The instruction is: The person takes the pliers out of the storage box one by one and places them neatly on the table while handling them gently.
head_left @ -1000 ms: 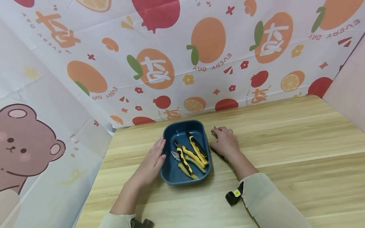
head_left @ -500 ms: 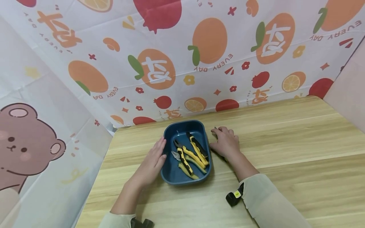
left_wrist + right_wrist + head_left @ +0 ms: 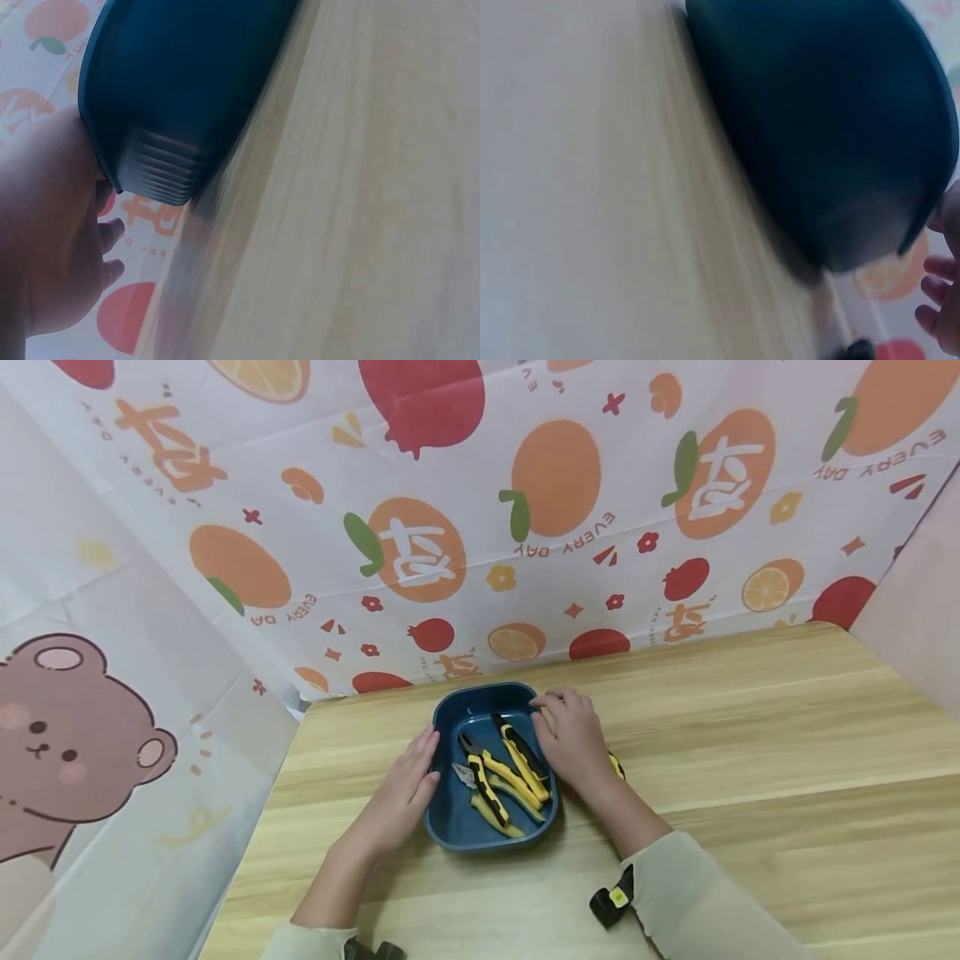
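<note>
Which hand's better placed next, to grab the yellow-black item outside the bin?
Probably the right hand: the partly hidden yellow-black item lies on its side of the blue bin. The left hand is against the opposite side.

I have a pale, wood-grained table [image 3: 720, 735] under my work. The blue tray [image 3: 476, 700] stands upright on it; right of the tray lies a black-and-yellow object [image 3: 617, 766], too hidden for me to identify.
</note>
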Demonstrator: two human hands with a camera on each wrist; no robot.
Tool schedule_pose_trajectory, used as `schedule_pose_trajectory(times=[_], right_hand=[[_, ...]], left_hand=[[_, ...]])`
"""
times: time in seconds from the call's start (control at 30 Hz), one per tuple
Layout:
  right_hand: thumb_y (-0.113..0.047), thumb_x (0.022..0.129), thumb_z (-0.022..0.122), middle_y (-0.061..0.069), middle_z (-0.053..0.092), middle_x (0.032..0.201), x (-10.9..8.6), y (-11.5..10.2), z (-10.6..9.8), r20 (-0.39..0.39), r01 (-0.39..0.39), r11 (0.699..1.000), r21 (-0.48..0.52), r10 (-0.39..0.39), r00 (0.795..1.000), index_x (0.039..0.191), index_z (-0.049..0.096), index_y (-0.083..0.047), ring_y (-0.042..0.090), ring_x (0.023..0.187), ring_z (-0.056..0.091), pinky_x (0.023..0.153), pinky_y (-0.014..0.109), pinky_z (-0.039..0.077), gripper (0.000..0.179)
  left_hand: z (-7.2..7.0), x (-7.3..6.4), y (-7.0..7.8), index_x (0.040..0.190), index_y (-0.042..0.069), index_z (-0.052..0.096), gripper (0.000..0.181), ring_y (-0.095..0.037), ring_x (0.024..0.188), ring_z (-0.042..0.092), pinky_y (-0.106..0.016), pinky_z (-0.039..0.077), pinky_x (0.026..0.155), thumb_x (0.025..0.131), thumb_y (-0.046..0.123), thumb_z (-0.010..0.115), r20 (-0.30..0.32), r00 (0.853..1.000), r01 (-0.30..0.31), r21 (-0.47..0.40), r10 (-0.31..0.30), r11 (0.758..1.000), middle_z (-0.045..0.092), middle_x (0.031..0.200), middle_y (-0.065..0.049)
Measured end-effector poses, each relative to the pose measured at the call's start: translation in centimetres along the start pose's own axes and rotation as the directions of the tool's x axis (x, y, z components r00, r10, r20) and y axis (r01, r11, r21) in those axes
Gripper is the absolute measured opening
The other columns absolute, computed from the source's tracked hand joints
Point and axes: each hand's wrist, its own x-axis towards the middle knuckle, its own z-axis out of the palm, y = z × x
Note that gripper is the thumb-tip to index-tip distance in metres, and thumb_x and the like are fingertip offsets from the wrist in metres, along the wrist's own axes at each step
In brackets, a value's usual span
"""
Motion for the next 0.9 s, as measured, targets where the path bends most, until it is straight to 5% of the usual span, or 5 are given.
schedule_pose_trajectory(times=[0.1,0.3,0.57,0.9], right_hand=[[-0.017,0.092,0.067,0.008,0.062,0.120,-0.6,-1.4,0.4,0.000,0.151,0.988,-0.016,-0.151,0.988,0.110,0.072,-0.013,0.028,0.108,0.054,0.091,0.043,0.050,0.019],[-0.019,0.088,0.073,0.005,0.062,0.120,-1.6,-3.3,1.0,0.103,0.393,0.917,-0.068,-0.385,0.917,0.113,0.072,-0.016,0.021,0.110,0.058,0.093,0.033,0.055,0.025],[-0.028,0.089,0.073,-0.001,0.058,0.123,-1.9,-3.5,1.2,0.313,0.358,0.932,-0.056,-0.324,0.893,0.125,0.068,-0.023,0.018,0.115,0.055,0.100,0.036,0.051,0.036],[-0.043,0.089,0.070,-0.002,0.061,0.123,-1.9,-3.4,1.1,0.421,0.330,0.925,-0.191,-0.226,0.878,0.125,0.067,-0.027,0.019,0.118,0.050,0.102,0.041,0.046,0.039]], left_hand=[[0.2,-0.3,-0.1,0.159,0.017,0.015,0.058,-0.027,0.154,0.008,-0.058,0.016,0.120,0.107,0.031,0.035,0.004,1.000,0.013,-0.008,-0.013,1.000,0.005,0.167,0.005],[0.4,-0.5,-0.1,0.159,0.017,0.015,0.057,-0.027,0.153,0.008,-0.058,0.015,0.120,0.107,0.031,0.034,-0.001,1.000,0.013,-0.013,-0.013,1.000,0.005,0.167,0.004],[0.4,-0.4,-0.2,0.159,0.017,0.014,0.058,-0.025,0.154,0.008,-0.056,0.015,0.121,0.107,0.029,0.035,-0.005,1.000,0.014,-0.017,-0.014,1.000,0.005,0.167,0.007],[0.4,-0.1,-0.3,0.159,0.015,0.014,0.058,-0.026,0.153,0.009,-0.057,0.015,0.121,0.107,0.028,0.035,-0.012,1.000,-0.021,-0.007,0.021,1.000,0.004,0.167,0.005]])
